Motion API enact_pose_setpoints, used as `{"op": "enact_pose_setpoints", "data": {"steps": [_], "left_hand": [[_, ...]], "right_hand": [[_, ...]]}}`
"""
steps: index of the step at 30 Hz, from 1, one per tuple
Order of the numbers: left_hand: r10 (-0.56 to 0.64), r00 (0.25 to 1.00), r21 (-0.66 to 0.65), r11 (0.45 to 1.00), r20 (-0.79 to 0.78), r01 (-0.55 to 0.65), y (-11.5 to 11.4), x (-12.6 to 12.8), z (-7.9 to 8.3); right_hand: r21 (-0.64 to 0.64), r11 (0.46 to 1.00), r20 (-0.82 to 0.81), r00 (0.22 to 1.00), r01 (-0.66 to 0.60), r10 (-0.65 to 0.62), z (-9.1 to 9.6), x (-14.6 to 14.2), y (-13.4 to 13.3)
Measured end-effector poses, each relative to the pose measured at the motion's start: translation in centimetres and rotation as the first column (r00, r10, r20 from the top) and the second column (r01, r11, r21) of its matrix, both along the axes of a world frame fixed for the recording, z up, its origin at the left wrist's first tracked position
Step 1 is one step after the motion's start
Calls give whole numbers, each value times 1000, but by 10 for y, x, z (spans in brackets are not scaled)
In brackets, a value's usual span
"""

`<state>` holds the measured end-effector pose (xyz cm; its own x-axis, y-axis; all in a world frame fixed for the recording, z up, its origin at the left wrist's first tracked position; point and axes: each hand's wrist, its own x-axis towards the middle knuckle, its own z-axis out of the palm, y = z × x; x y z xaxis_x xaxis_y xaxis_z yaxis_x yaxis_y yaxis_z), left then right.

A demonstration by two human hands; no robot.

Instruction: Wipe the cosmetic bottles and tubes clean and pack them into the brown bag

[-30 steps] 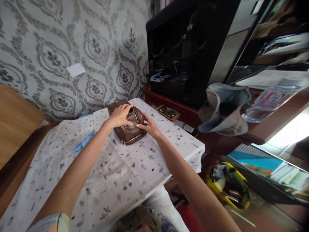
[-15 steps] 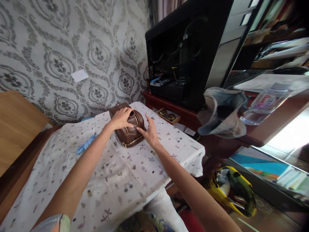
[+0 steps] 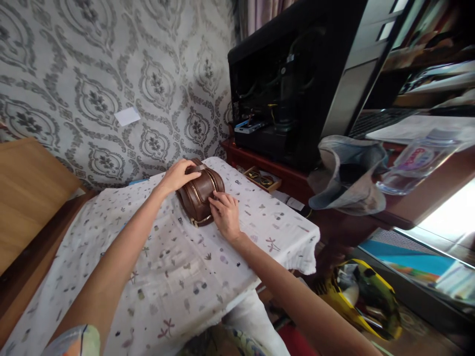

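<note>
A small brown leather bag (image 3: 202,195) with a gold zip stands near the far edge of a table under a white patterned cloth (image 3: 174,277). My left hand (image 3: 179,175) grips the bag's top left, fingers curled over it. My right hand (image 3: 224,213) presses against the bag's near right side, fingers bent at the zip line. The bag is tilted up on its side between the two hands.
A black open computer case (image 3: 297,84) stands on a dark red shelf right of the table. A grey cloth (image 3: 349,173) and a plastic water bottle (image 3: 419,160) lie on a ledge at right. A yellow object (image 3: 363,296) sits on the floor. Patterned wallpaper lies behind.
The bag has been turned up from lying flat onto its side. My right hand drew in from the bag's right to its near side; the blue cloth at left is now hidden by my arm.
</note>
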<state>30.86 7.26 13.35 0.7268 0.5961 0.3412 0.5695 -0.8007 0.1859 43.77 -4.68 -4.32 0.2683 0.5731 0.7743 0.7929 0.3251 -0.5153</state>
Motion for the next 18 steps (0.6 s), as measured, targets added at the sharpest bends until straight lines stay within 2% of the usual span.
{"op": "enact_pose_setpoints", "data": {"steps": [4, 6, 9, 13, 18], "left_hand": [[77, 994, 167, 984, -72, -64, -11, 1, 0], [80, 995, 187, 980, -54, -69, -14, 1, -1], [71, 997, 117, 990, 24, -73, -10, -5, 0], [160, 980, -11, 987, 115, -160, 1, -16, 5], [242, 962, -29, 970, 130, -240, 3, -20, 3]], "right_hand": [[12, 1000, 17, 1000, 15, -15, 0, -3, -1], [11, 1000, 22, 1000, 22, -23, 0, -3, -2], [19, 999, 31, 999, 26, -27, -1, -3, -3], [26, 999, 29, 999, 32, -33, -1, -4, -2], [43, 998, 58, 997, 39, -42, -3, -4, -2]]}}
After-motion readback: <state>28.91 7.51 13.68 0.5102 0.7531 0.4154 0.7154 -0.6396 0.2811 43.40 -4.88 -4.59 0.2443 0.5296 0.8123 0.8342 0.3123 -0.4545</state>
